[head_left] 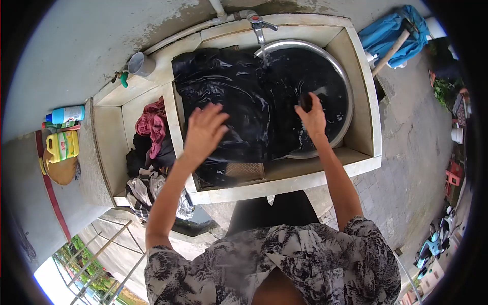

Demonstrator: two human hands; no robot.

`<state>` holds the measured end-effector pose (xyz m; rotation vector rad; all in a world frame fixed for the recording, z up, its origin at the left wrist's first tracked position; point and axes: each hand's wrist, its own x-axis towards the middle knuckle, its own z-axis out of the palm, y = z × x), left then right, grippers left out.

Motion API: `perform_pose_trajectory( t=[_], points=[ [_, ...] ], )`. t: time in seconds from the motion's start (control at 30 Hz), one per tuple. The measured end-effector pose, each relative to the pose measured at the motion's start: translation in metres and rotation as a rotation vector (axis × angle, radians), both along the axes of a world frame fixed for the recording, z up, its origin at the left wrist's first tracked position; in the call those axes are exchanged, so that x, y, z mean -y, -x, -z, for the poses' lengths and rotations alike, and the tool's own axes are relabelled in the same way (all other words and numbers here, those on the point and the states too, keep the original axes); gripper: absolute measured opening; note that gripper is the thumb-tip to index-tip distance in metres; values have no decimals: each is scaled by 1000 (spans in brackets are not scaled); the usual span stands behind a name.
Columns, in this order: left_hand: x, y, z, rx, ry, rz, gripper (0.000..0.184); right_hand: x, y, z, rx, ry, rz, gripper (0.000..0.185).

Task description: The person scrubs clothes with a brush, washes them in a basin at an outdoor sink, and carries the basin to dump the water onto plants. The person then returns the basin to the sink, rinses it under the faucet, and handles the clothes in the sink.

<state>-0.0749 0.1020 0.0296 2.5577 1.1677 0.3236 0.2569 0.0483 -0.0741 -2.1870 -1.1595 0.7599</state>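
Observation:
A soaked black garment (pixel 229 96) lies spread over the washboard side of the sink, its right part trailing into a round metal basin (pixel 348 104) of dark water. Over the garment's left part is my left hand (pixel 206 131), fingers spread and holding nothing; whether it touches the cloth I cannot tell. My right hand (pixel 314 119), above the basin, has thumb and fingers closed around a small dark rounded object (pixel 306 102) whose kind is unclear. From the tap (pixel 260 28), a thin stream of water falls at the basin's left edge.
Pink cloth (pixel 152 124) and other laundry fill the left compartment. A grey plastic cup (pixel 141 65) stands on the sink's back ledge. Detergent bottles, including a yellow jug (pixel 63 146), sit at far left. A blue cloth (pixel 394 38) hangs near a wooden handle at right.

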Motion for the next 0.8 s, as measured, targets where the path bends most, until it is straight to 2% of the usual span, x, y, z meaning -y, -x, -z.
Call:
perform_pose_trajectory(
  t=[0.03,0.13,0.2,0.23,0.27,0.37,0.4,0.43,0.47,0.5,0.53,0.57,0.6,0.63,0.7,0.73,0.8],
  points=[
    [20,-10,4,-12,74,35,39,1,-16,17,99,72,46,74],
    [55,-17,20,-77,128,18,61,17,-42,90,318,229,-75,78],
    [63,-11,11,-101,141,-75,65,8,-55,111,320,277,-120,80],
    [66,-6,8,-112,147,-115,67,3,-53,117,322,302,-136,80],
    [71,-1,8,-117,174,-170,71,-20,-34,68,285,477,10,75],
    [82,10,8,-96,227,-180,68,-33,-24,64,-290,124,472,70],
    [87,10,16,-105,144,-150,56,-27,-14,57,-454,-187,237,67],
    [95,10,31,-93,108,-155,51,-22,18,25,-733,-235,159,68],
    [105,10,47,-83,75,-160,46,-14,60,-24,-667,-227,53,65],
    [112,9,54,-75,39,-164,42,-1,87,-40,-283,-253,-232,66],
    [115,3,44,15,64,-221,32,11,111,-62,-135,-330,-520,66],
    [123,3,44,19,76,-231,32,18,134,-78,-123,-181,-766,61],
    [132,4,47,21,87,-241,32,15,148,-64,306,-419,-1052,53],
    [135,5,50,23,100,-250,32,-7,155,-46,370,-536,-1035,47],
    [131,8,43,76,128,-247,29,-95,157,-34,450,-569,-848,43],
    [131,8,43,102,108,-257,27,-134,158,-20,409,-588,-657,40],
    [128,13,39,150,99,-289,24,-167,159,-14,348,-483,-600,41]
  ],
)
